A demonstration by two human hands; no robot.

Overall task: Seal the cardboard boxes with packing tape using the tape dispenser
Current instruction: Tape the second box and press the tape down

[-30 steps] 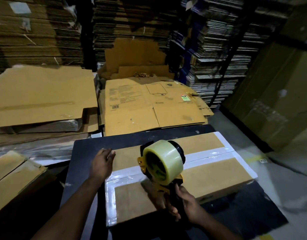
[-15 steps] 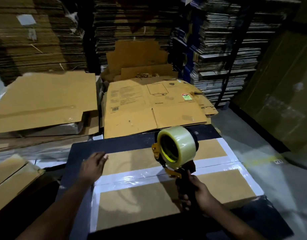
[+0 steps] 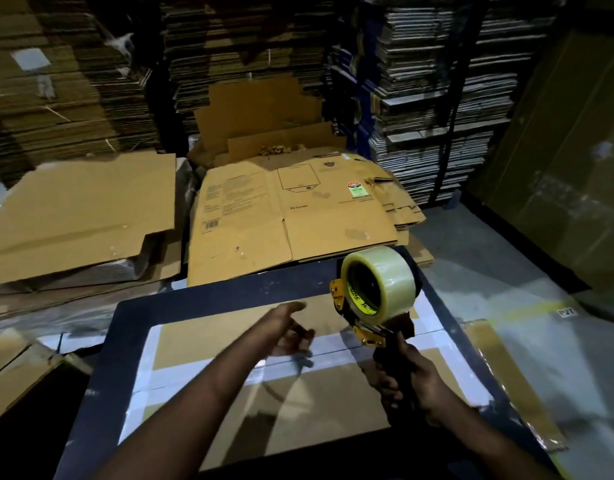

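While the right hand (image 3: 411, 379) grips the tape dispenser (image 3: 376, 292) above the cardboard box (image 3: 319, 403), its taped centre seam runs left-right; the left hand (image 3: 288, 332), loosely curled and empty, hovers left of the dispenser.

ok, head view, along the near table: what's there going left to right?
Dark blue table edge → white-taped flat cardboard box → left hand, lifted over the centre seam → yellow-framed dispenser with its clear tape roll → right hand gripping its handle.
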